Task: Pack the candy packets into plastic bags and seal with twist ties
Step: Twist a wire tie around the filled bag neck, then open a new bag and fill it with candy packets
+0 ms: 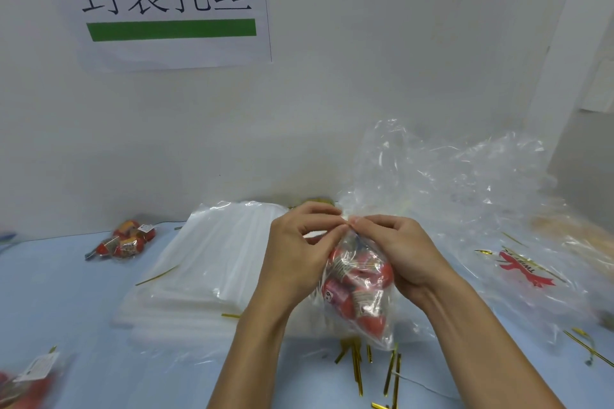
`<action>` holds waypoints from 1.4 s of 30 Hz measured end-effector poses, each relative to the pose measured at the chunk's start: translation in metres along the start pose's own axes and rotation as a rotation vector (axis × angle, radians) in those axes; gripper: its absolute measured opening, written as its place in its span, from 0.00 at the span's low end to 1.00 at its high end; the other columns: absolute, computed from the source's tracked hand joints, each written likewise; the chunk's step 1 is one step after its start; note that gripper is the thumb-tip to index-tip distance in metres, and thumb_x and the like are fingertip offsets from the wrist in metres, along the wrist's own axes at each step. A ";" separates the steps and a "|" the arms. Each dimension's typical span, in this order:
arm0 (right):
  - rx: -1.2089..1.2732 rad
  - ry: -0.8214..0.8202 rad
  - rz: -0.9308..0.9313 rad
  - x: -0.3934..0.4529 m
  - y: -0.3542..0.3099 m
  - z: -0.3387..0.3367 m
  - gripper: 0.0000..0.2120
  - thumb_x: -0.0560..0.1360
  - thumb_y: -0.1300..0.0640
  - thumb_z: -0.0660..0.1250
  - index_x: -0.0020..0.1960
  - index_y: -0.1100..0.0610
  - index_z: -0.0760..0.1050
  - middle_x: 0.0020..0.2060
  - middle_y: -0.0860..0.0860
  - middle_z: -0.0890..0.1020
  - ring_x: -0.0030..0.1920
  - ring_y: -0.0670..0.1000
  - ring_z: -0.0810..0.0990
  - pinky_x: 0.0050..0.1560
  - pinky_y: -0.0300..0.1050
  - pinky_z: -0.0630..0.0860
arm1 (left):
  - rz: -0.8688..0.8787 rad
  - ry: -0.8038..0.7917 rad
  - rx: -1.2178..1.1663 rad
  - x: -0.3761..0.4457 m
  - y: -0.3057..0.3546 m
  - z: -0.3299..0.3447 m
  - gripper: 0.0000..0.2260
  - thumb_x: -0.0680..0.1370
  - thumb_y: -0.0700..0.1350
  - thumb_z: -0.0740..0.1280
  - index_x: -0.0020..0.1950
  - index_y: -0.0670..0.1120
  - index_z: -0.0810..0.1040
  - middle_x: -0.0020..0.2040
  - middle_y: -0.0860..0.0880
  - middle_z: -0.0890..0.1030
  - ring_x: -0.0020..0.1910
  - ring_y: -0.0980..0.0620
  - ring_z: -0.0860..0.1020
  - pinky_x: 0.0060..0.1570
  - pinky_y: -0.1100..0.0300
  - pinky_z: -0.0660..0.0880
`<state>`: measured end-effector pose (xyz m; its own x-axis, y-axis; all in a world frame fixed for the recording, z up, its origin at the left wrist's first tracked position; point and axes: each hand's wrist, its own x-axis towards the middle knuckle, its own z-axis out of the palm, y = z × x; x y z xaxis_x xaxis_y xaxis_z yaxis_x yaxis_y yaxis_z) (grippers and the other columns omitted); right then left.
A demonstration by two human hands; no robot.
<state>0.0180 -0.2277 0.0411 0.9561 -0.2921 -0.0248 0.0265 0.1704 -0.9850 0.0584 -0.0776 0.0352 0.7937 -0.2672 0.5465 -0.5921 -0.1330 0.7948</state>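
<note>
Both hands (299, 252) pinching candy bag (360, 289) neck.

Two hands (300, 252), three filled bags (357, 289)

Glossy clear plastic bag (362, 295) (crinkled), shiny gold twist ties (392, 375)

1. The bag of candy packets (357, 289) hangs above the table (83, 309), between the left hand (299, 252) and the right hand (395, 252).
2. Both hands pinch its neck at the top, fingertips touching.
3. The stack of plastic bags (206, 262) lies on the table, left of and behind the held bag.
4. A packed bag (126, 242) lies far left, near the wall (365, 60).
5. Loose twist ties (375, 365) lie below the held bag.
6. Crumpled plastic (465, 192) lies to the right.
7. The sign (166, 7) is on the wall, upper left.
</note>
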 end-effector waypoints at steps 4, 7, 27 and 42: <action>-0.195 -0.002 -0.086 0.000 -0.002 -0.003 0.07 0.74 0.59 0.75 0.38 0.59 0.85 0.33 0.54 0.85 0.34 0.49 0.83 0.34 0.38 0.78 | 0.097 -0.044 0.080 0.002 -0.001 -0.004 0.05 0.74 0.37 0.74 0.46 0.45 0.87 0.43 0.54 0.85 0.45 0.57 0.83 0.48 0.62 0.80; -0.251 -0.009 -0.121 -0.002 -0.003 -0.002 0.08 0.74 0.58 0.75 0.37 0.57 0.85 0.34 0.53 0.86 0.35 0.50 0.84 0.34 0.40 0.78 | 0.067 -0.027 0.074 0.000 0.001 -0.003 0.05 0.76 0.38 0.73 0.44 0.48 0.85 0.39 0.56 0.84 0.41 0.58 0.82 0.44 0.65 0.79; -0.392 0.029 -0.524 -0.009 -0.003 0.008 0.08 0.74 0.66 0.74 0.36 0.61 0.84 0.33 0.54 0.85 0.37 0.58 0.84 0.37 0.56 0.81 | -0.368 -0.009 0.145 0.006 0.018 0.004 0.20 0.79 0.45 0.66 0.30 0.36 0.71 0.26 0.44 0.67 0.25 0.55 0.64 0.26 0.67 0.63; 0.200 0.355 -0.294 0.009 -0.005 -0.003 0.08 0.78 0.62 0.69 0.41 0.55 0.79 0.36 0.47 0.83 0.42 0.47 0.82 0.52 0.51 0.80 | -0.625 0.231 -0.180 0.003 0.007 0.008 0.39 0.62 0.73 0.66 0.66 0.53 0.68 0.64 0.52 0.72 0.60 0.50 0.74 0.58 0.54 0.73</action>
<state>0.0251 -0.2341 0.0458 0.7425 -0.6509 0.1579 0.3681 0.1997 -0.9081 0.0554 -0.0870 0.0399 0.9998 0.0206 -0.0024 0.0030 -0.0300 0.9995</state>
